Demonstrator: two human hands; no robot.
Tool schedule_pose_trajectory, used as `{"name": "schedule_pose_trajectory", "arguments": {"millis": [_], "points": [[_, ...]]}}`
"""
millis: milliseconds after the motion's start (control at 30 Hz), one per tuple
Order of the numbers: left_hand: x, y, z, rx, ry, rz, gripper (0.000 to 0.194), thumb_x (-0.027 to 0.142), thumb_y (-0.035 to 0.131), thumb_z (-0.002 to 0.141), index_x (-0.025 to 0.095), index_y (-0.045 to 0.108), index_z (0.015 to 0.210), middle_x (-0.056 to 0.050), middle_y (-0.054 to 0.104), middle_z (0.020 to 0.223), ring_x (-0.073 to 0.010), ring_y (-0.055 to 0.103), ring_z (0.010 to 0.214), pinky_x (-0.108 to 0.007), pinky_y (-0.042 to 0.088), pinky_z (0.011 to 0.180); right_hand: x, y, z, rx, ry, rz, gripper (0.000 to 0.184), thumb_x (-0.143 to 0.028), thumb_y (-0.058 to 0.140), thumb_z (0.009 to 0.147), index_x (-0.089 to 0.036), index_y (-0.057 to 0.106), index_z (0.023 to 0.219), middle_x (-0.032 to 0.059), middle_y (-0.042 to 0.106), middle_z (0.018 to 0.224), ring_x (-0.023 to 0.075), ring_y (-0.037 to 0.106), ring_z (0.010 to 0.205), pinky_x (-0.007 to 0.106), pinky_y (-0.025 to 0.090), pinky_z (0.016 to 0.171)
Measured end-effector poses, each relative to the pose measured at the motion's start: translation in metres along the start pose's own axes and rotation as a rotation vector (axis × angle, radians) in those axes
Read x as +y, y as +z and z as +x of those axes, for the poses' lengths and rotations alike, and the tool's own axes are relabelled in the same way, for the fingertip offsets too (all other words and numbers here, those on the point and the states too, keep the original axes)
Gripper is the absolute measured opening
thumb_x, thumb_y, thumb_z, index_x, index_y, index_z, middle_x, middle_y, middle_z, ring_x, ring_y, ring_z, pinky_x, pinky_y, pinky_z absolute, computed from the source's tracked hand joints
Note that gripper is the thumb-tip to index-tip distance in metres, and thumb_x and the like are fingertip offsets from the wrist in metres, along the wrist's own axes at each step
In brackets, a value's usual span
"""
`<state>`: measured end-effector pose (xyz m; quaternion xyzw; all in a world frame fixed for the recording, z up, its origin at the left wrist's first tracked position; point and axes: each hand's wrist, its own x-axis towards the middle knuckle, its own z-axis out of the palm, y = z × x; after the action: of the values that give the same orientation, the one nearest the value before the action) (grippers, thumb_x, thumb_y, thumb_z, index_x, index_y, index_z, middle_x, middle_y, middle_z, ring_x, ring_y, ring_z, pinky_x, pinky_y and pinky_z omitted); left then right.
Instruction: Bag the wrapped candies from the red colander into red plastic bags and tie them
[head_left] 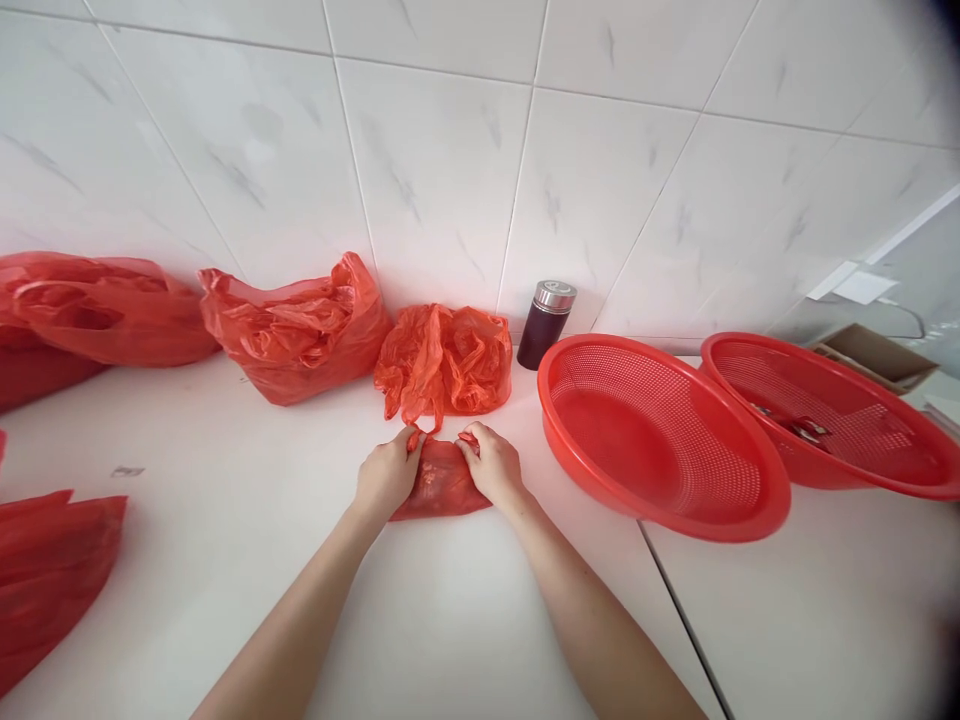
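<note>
Both hands (pixel 386 472) (pixel 493 465) pinch red bag (pixel 451 492); contents (pixel 428 477) show through.

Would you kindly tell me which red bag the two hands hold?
The small bag, its top pinched by left hand and right hand; the others lie behind or farther left.

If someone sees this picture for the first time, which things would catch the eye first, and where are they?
Probably the big red perforated basket right of centre, with a second red basket beside it at the right edge. Next comes the small red bag in the middle, its top held by the left grip and right grip. A dark bottle stands near the tiled wall.
</note>
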<state>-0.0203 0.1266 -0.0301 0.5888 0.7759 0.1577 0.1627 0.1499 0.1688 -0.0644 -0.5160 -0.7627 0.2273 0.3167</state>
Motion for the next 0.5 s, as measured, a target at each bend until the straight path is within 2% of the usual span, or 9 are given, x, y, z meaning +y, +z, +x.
{"name": "schedule_pose_trajectory", "arguments": {"millis": [300, 500], "points": [[-0.006, -0.001, 0.01, -0.005, -0.05, 0.063, 0.037, 0.044, 0.029, 0.094, 0.025, 0.061, 0.088, -0.01, 0.071, 0.086, -0.0294, 0.064, 0.081, -0.032, 0.039, 0.06, -0.006, -0.001, 0.002, -0.011, 0.027, -0.227, 0.009, -0.029, 0.052, 0.095, -0.025, 0.059, 0.097, 0.0002, 0.066, 0.098, 0.0162, 0.062, 0.079, 0.025, 0.036, 0.062], [-0.013, -0.001, 0.014, 0.012, -0.091, 0.066, 0.039, 0.044, 0.03, 0.094, 0.023, 0.062, 0.092, -0.011, 0.072, 0.089, -0.0291, 0.064, 0.082, -0.034, 0.042, 0.062, -0.007, -0.001, 0.003, -0.044, 0.041, -0.318, 0.013, -0.032, 0.048, 0.098, -0.024, 0.059, 0.1, 0.001, 0.066, 0.096, 0.0163, 0.062, 0.078, 0.026, 0.033, 0.059]]}}
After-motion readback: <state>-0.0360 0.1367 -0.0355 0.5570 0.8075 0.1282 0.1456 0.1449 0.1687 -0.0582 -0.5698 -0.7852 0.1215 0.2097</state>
